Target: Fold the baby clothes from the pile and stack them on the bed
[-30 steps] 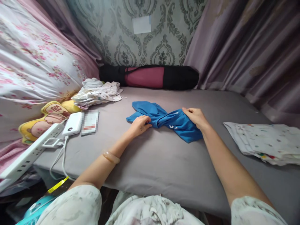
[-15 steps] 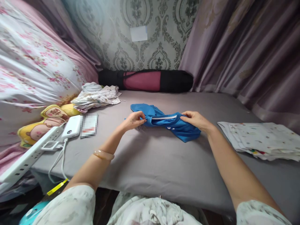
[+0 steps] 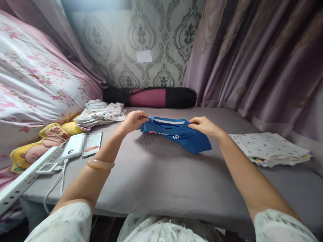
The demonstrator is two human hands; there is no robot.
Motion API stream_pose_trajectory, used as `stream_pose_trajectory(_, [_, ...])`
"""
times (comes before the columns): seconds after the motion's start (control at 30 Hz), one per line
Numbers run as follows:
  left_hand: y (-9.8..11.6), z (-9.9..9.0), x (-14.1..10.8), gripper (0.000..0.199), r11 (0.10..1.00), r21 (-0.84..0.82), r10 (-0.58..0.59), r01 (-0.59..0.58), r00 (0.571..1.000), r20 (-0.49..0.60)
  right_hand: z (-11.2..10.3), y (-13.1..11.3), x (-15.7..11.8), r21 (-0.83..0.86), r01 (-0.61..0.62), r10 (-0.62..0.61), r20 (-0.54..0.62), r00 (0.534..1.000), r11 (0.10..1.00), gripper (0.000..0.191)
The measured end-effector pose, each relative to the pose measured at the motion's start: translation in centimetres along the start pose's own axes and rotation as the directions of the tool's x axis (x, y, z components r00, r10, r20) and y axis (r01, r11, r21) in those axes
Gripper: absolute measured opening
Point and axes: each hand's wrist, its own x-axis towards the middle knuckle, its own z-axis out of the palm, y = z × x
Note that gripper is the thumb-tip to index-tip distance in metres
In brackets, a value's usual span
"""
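Note:
A blue T-shirt [image 3: 174, 132] with a white stripe inside its collar hangs stretched between my two hands over the grey sheet [image 3: 161, 181]. My left hand [image 3: 135, 121] pinches it at the shoulder left of the neckline. On the other side, my right hand [image 3: 205, 126] grips the shoulder right of the neckline between thumb and fingers. Part of a red and white print shows on the shirt's front. One sleeve spreads out below my right hand, while the rest of the shirt is folded under or behind and hidden.
Folded white patterned cloths [image 3: 270, 148] lie at the right, a crumpled cloth pile [image 3: 101, 114] at the back left. A power bank [image 3: 73, 146], a power strip [image 3: 30, 176] and a plush toy [image 3: 37, 148] sit left. A black and maroon roll bag [image 3: 148, 97] lies along the wall.
My hands have spread slightly apart, pulling the neckline wider, and the print on the shirt's front now shows. The camera view has tilted up and shifted.

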Motion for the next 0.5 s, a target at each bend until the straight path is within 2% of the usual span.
stream_pose_trajectory(0.17, [2.2, -3.2, 1.2, 0.026, 0.999, 0.022, 0.049, -0.047, 0.988, -0.145, -1.9, -3.2, 0.5, -0.114, 0.083, -0.096, -0.111, 0.989, 0.99, 0.02])
stream_pose_trajectory(0.3, [5.5, -6.7, 1.9, 0.023, 0.991, 0.1, 0.113, -0.092, 0.967, -0.229, -4.3, -6.8, 0.9, -0.246, 0.207, -0.264, -0.227, 0.937, 0.947, 0.022])
stream_pose_trajectory(0.37, [7.5, -8.2, 2.0, 0.021, 0.974, 0.179, 0.191, -0.139, 0.929, -0.318, -5.4, -9.1, 0.5, -0.383, 0.276, -0.405, -0.313, 0.859, 0.882, 0.024])
stream_pose_trajectory(0.4, [8.4, -8.8, 2.1, 0.021, 0.961, 0.223, 0.239, -0.161, 0.89, -0.387, -5.8, -10.3, 0.3, -0.474, 0.288, -0.483, -0.364, 0.796, 0.832, 0.025])
stream_pose_trajectory(0.47, [9.7, -9.6, 2.2, 0.022, 0.927, 0.314, 0.343, -0.205, 0.802, -0.488, -6.2, -12.1, -0.3, -0.651, 0.244, -0.608, -0.419, 0.674, 0.719, 0.028])
stream_pose_trajectory(0.5, [10.0, -9.8, 2.3, 0.022, 0.906, 0.353, 0.388, -0.232, 0.788, -0.478, -6.3, -12.7, -0.6, -0.721, 0.213, -0.647, -0.401, 0.649, 0.66, 0.029])
